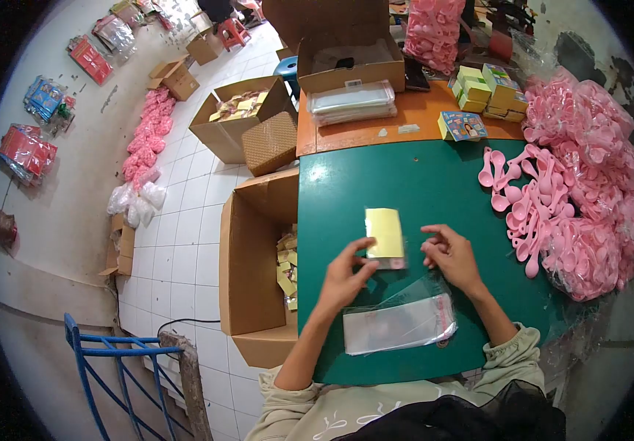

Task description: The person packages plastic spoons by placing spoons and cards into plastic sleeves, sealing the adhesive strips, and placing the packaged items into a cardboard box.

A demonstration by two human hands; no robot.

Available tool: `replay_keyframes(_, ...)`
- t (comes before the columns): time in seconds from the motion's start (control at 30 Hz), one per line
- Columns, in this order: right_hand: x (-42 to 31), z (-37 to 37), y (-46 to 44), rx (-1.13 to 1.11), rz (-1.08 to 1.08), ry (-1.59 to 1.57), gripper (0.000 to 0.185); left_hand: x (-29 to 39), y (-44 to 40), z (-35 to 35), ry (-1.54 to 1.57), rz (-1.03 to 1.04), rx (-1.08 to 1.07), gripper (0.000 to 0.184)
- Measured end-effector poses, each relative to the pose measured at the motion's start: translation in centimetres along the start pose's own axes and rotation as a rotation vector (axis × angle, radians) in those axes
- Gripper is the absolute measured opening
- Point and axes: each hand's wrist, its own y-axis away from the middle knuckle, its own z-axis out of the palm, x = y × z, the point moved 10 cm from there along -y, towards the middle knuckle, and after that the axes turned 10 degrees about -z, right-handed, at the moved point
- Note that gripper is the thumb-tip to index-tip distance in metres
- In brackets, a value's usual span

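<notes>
A yellow card packet (384, 234) in a clear plastic sleeve lies on the green table, a pink patch showing at its lower corner. My left hand (345, 277) is at the packet's left edge, fingertips touching it, with thumb and fingers apart. To the right of the packet, my right hand (451, 257) hovers with its fingers bent and spread, holding nothing I can see. Below both hands sits a stack of clear plastic sleeves (398, 327), its top one askew toward my right hand.
Loose pink spoons (530, 195) and bulging bags of pink spoons (589, 250) cover the table's right side. Yellow-edged card stacks (482, 92) and more sleeves (354, 103) lie on the orange tabletop (361, 134). An open carton (258, 257) with packets stands left of the table.
</notes>
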Motion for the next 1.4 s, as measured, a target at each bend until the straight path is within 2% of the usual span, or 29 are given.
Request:
replay_keyframes(0.07, 0.0, -2.3, 0.3, 0.033, 0.034, -0.024, 0.024, 1.1, 1.2, -3.1, -0.031, 0.032, 0.071, 0.047)
replay_keyframes(0.17, -1.8, -4.6, 1.0, 0.030, -0.116, 0.417, 0.026, 1.1, 4.2, -10.1, -0.020, 0.097, 0.296, 0.044)
replay_keyframes(0.23, -3.3, -4.2, 1.4, -0.010, -0.151, 0.528, 0.026, -2.3, 5.7, -15.1, -0.045, 0.118, 0.472, 0.045)
replay_keyframes(0.27, -3.9, -3.8, 1.6, -0.032, -0.169, 0.581, 0.026, -3.7, 6.6, -17.3, -0.201, 0.057, 0.579, 0.043)
replay_keyframes(0.3, -5.2, -3.1, 1.6, -0.033, -0.316, 0.632, 0.024, -4.5, 7.7, -19.0, -0.359, -0.005, 0.686, 0.041)
replay_keyframes(0.33, -6.1, -2.1, 1.8, -0.034, -0.462, 0.679, 0.022, -4.2, 8.4, -19.4, -0.732, -0.087, 0.770, 0.038)
replay_keyframes(0.37, -6.9, -1.2, 2.2, -0.034, -0.610, 0.725, 0.021, -4.0, 8.5, -18.9, -0.772, -0.065, 0.750, 0.038)
replay_keyframes(0.43, -4.5, -1.2, 1.5, -0.086, -0.511, 0.708, 0.017, -3.3, 8.0, -16.4, -0.847, -0.017, 0.705, 0.039)
replay_keyframes(0.47, -3.6, -1.4, 1.4, -0.114, -0.461, 0.701, 0.015, -0.4, 8.0, -13.3, -0.849, 0.186, 0.673, 0.039)
replay_keyframes(0.57, -3.8, -2.8, 2.0, -0.149, -0.358, 0.835, 0.010, 4.0, 6.4, -4.5, -0.636, 0.264, 0.348, 0.032)
replay_keyframes(0.67, -2.8, -6.6, 3.6, -0.254, -0.161, 0.949, 0.007, 5.1, 5.8, 4.3, -0.695, 0.368, 0.072, 0.038)
replay_keyframes(0.73, -2.5, -10.0, 6.1, -0.243, -0.115, 1.106, 0.007, 4.7, 5.0, 7.6, -0.777, 0.468, 0.059, 0.040)
replay_keyframes(0.8, -4.0, -12.2, 8.8, -0.266, -0.037, 1.076, 0.010, 4.4, 4.5, 9.1, -0.820, 0.533, 0.068, 0.043)
replay_keyframes(0.87, -5.8, -14.2, 12.0, -0.262, 0.072, 0.858, 0.011, 4.1, 4.1, 8.8, -0.655, 0.502, 0.010, 0.041)
replay_keyframes(0.93, -7.5, -16.9, 15.5, -0.159, 0.139, 0.532, 0.013, 3.6, 3.8, 8.4, -0.531, 0.487, -0.044, 0.038)
replay_keyframes(1.0, -8.1, -22.0, 19.1, 0.037, 0.376, 0.768, 0.017, 3.3, 3.5, 8.3, -0.444, 0.500, -0.090, 0.035)
replay_keyframes(1.07, -9.4, -27.0, 24.2, 0.085, 0.834, 1.777, 0.030, 3.2, 3.3, 7.9, -0.418, 0.481, -0.102, 0.031)
replay_keyframes(1.17, -15.6, -25.8, 23.7, 0.437, 0.105, 1.684, 0.039, 3.7, 3.1, 7.7, -0.370, 0.449, -0.114, 0.026)
replay_keyframes(1.27, -16.6, -25.3, 18.6, 0.312, 0.028, 1.217, 0.039, 3.5, 2.8, 7.7, -0.310, 0.366, -0.141, 0.023)
replay_keyframes(1.37, -16.2, -30.5, 19.1, 0.111, 0.137, 1.184, 0.035, 2.6, 2.9, 7.4, -0.254, 0.333, -0.129, 0.020)
replay_keyframes(1.4, -19.6, -29.2, 18.3, 0.033, -0.125, 1.024, 0.036, 2.4, 2.9, 7.2, -0.237, 0.333, -0.124, 0.019)
